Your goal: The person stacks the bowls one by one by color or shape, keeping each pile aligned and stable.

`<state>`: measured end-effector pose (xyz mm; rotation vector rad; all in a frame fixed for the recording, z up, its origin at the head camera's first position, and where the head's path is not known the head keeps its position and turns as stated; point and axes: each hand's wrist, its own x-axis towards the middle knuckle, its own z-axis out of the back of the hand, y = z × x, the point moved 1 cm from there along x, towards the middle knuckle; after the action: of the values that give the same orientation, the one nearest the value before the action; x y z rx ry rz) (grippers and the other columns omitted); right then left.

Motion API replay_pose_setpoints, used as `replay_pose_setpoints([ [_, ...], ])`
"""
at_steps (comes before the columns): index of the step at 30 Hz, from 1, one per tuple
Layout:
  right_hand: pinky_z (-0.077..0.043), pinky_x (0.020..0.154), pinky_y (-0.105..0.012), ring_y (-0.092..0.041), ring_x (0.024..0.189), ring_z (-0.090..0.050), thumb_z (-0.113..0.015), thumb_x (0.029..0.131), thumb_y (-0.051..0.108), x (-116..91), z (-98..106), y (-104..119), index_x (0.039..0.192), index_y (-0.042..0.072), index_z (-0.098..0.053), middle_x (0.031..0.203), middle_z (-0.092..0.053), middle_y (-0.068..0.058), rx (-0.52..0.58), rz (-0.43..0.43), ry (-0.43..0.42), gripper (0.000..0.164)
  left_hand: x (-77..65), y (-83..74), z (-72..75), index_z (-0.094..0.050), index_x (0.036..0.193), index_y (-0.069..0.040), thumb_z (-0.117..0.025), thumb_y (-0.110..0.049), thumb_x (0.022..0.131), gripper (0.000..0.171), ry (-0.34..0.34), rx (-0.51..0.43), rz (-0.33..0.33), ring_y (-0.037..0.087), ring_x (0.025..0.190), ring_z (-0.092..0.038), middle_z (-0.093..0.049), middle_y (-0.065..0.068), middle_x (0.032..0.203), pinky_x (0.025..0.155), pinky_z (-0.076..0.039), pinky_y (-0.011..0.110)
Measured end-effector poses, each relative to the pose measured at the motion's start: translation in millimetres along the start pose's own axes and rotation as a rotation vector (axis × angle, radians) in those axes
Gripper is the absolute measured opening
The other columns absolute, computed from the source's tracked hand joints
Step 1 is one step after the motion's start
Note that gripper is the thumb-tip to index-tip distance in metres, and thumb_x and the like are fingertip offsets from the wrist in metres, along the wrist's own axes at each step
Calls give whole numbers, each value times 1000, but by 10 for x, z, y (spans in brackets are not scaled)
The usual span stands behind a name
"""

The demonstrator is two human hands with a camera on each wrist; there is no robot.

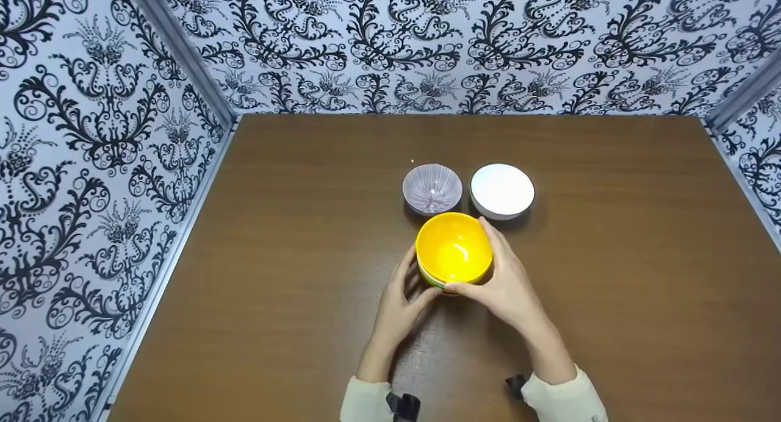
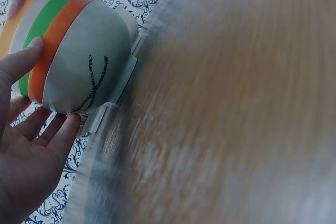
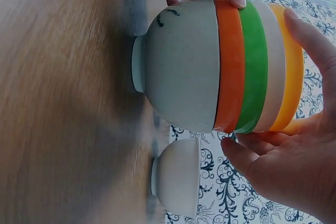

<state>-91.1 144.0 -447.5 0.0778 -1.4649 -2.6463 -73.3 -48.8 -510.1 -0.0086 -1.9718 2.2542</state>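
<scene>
Several nested bowls make one upright stack in front of me, between my two hands. A yellow bowl (image 1: 454, 248) is on top. Below its rim show a pale pinkish band, a green rim (image 3: 254, 66), an orange rim (image 3: 231, 66) and a pale grey bowl (image 3: 181, 66) with dark marks at the bottom. My left hand (image 1: 393, 312) grips the stack from the left, its thumb at the green and orange rims. From the right, my right hand (image 1: 509, 288) holds it, thumb at the yellow rim and fingers round the far side. The foot of the stack is close over the table.
Just beyond the stack stand a purple-streaked bowl (image 1: 432, 189) and, to its right, a white bowl (image 1: 502, 190). The brown wooden table (image 1: 293, 239) is bordered by black-and-white patterned walls (image 1: 427, 50) at the back and sides.
</scene>
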Motion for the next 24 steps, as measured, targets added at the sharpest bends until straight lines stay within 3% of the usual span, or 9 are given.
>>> replay_pose_setpoints([
  [24, -30, 118, -63, -35, 147, -34, -91, 70, 40, -21, -15, -26, 160, 15, -21, 164, -26, -12, -38, 5, -10, 117, -1, 11, -9, -30, 157, -21, -75, -29, 88, 83, 5, -32, -12, 26, 141, -47, -33, 5, 161, 114, -43, 33],
])
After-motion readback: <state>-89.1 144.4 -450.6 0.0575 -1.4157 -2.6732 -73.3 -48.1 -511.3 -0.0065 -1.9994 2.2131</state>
